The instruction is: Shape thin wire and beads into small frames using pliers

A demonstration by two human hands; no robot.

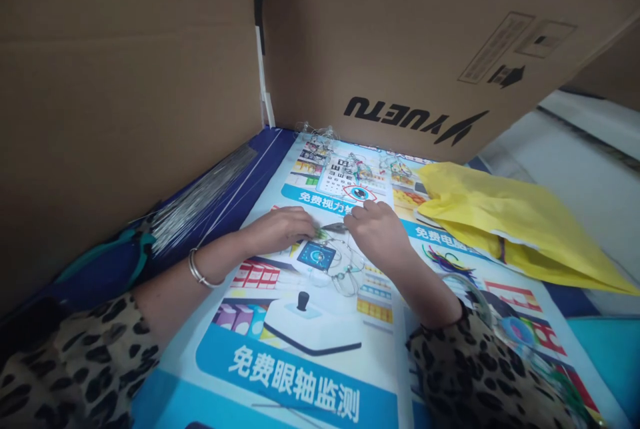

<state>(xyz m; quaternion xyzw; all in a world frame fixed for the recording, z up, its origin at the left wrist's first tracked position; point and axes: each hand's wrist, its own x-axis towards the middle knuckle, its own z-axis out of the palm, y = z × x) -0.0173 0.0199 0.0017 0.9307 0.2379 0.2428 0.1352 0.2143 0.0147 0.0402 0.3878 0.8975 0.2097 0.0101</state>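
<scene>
My left hand (285, 229), a silver bangle on its wrist, is closed in a pinch on thin wire with a small green piece (320, 234) at its fingertips. My right hand (377, 236) is closed around a slim metal tool whose pointed jaws (334, 226) look like those of needle-nose pliers; the fist hides its handles. The jaws point left and meet the green piece, though I cannot tell whether they grip it. Below both hands, loops of clear wire with small beads (343, 276) lie on the printed sheet (370, 369).
A bundle of thin straight wires (200, 196) and a teal-handled tool (143, 249) lie at left. Cardboard walls (375, 36) enclose the back and left. More wire pieces (320, 136) lie far back. Coloured strips (447, 261) and a yellow bag (515, 222) are at right.
</scene>
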